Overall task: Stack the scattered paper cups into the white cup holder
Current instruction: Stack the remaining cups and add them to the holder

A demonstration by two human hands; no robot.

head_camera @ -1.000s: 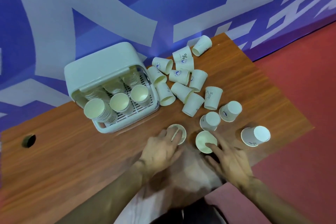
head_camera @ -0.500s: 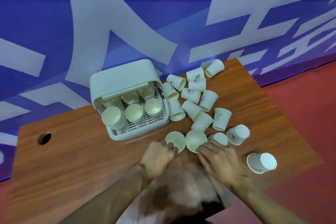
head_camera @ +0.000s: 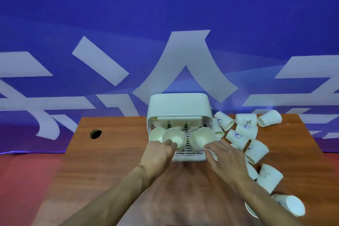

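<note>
A paper cup (head_camera: 174, 137) is pinched at its rim by the curled fingers of the left hand (head_camera: 158, 154), and a second cup (head_camera: 204, 137) is gripped at its lower rim by the fingertips of the right hand (head_camera: 225, 159). Both are held with their mouths toward the camera at the open front of the white cup holder (head_camera: 178, 104) (stacked cups are seen inside it). The scattered cups (head_camera: 238, 135) lie on the counter (head_camera: 113, 152) just right of it, most on their sides.

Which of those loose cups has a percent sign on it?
The cup lying at the far edge of the table, second right of the white cup holder; neighbouring cups show a blue emblem instead.
</note>
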